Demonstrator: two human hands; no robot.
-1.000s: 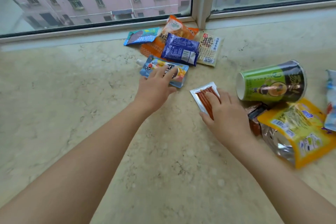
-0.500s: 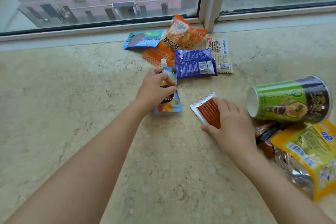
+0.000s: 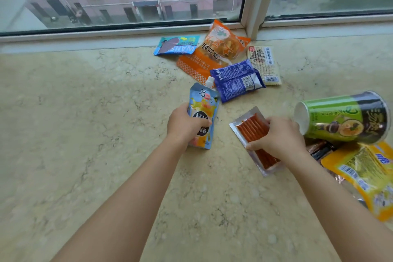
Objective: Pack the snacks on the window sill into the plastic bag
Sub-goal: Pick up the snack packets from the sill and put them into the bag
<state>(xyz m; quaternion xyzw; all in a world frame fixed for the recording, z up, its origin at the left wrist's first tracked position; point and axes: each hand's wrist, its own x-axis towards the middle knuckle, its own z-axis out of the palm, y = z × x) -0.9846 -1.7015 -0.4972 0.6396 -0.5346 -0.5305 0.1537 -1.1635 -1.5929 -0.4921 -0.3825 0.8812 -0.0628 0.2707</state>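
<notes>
While both hands gripped snacks on the marble window sill [image 3: 85, 134], the other packets lay scattered nearby.

The left hand [image 3: 185, 123] held a spouted drink pouch [image 3: 204, 108], thumb curled across its front; the right hand [image 3: 278, 136] pinched a clear packet of red sticks [image 3: 251, 127]. Toward the glass lay a dark blue packet [image 3: 236, 81], an orange bag [image 3: 221, 47], a teal wrapper [image 3: 176, 45] and a cream packet [image 3: 263, 64]. A green cup [image 3: 340, 119] lay tipped on its side by the right hand, above a yellow pouch [image 3: 365, 174].
</notes>
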